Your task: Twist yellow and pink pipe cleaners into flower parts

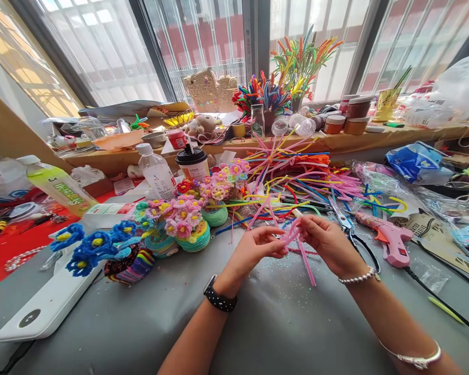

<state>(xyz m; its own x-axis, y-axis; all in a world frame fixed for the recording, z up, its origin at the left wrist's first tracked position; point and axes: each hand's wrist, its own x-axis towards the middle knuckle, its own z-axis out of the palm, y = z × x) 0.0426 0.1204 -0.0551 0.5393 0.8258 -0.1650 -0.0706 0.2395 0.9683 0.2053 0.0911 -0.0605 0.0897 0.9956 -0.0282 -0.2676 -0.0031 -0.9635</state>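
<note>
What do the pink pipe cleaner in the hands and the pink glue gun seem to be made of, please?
Pink pipe cleaner: soft, matte fibre pile, from its fuzzy edges; any wire core is hidden. Pink glue gun: probably hard plastic, given its smooth, moulded body and slight sheen.

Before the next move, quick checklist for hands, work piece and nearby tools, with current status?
1. Left hand gripping the pink fuzzy stem: ok, fingers closed on it.
2. Right hand gripping the same piece: ok, pinched at its upper part.
3. Glue gun apart from both hands: ok, lies to the right of the right hand.
4. Glue gun hot or cold: cannot tell.
5. Scissors well away from the right hand: not ok, they lie close beside it.
6. Surface below the hands free of debris: not ok, glittery specks scattered.
</note>
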